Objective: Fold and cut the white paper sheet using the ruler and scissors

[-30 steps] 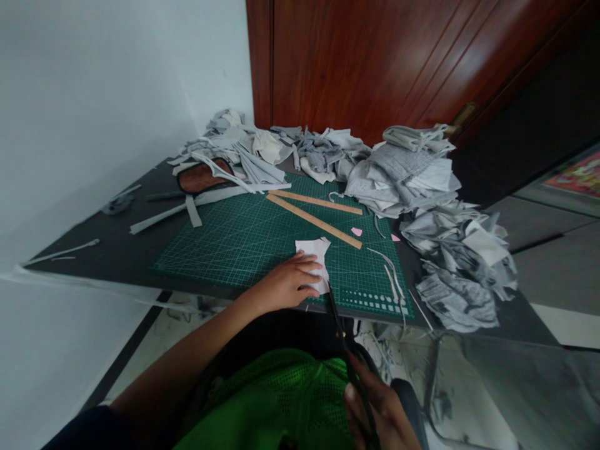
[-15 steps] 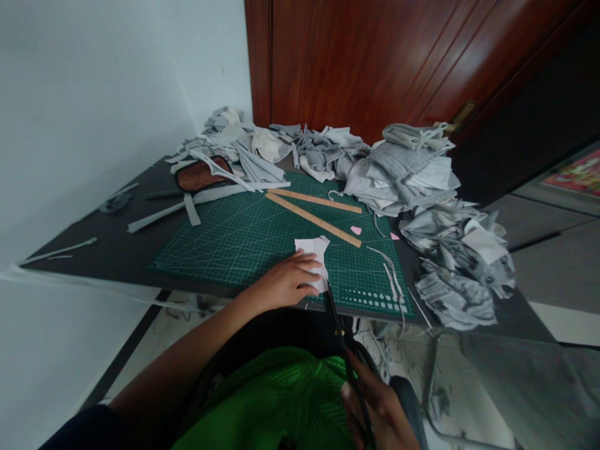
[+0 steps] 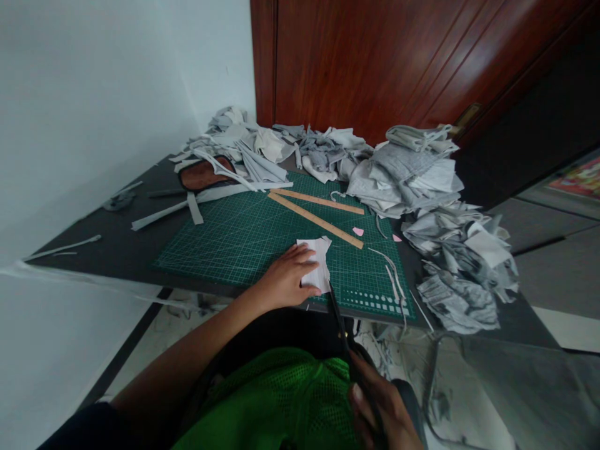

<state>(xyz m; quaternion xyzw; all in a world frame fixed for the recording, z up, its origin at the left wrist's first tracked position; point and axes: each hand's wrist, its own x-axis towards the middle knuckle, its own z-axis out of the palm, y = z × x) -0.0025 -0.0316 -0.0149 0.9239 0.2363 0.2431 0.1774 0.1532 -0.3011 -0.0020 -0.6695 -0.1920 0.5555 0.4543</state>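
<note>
On the front of the green cutting mat [image 3: 225, 237] lies a small whitish piece [image 3: 319, 257], paper or cloth, with an uneven right edge. My left hand [image 3: 287, 278] rests flat over its left part, fingers stretched out and thumb apart. Below and to the right, my right hand [image 3: 382, 403] is wrapped around the handles of long black scissors [image 3: 338, 319]. Their tips touch the lower right corner of the piece. Whether the blades are parted is too fine to make out.
Two wooden rulers [image 3: 319, 220] lie behind the piece. Grey and white cloth scraps [image 3: 405, 175] are heaped along the back and right. A brown oval pad [image 3: 204, 174] sits among strips at left. Small pink bits [image 3: 358, 231] and thin offcuts [image 3: 394, 281] lie on the right.
The scissors' tips stay at the lower right corner of the piece. My left hand stays flat, its fingers slightly shifted. The whole view has moved slightly.
</note>
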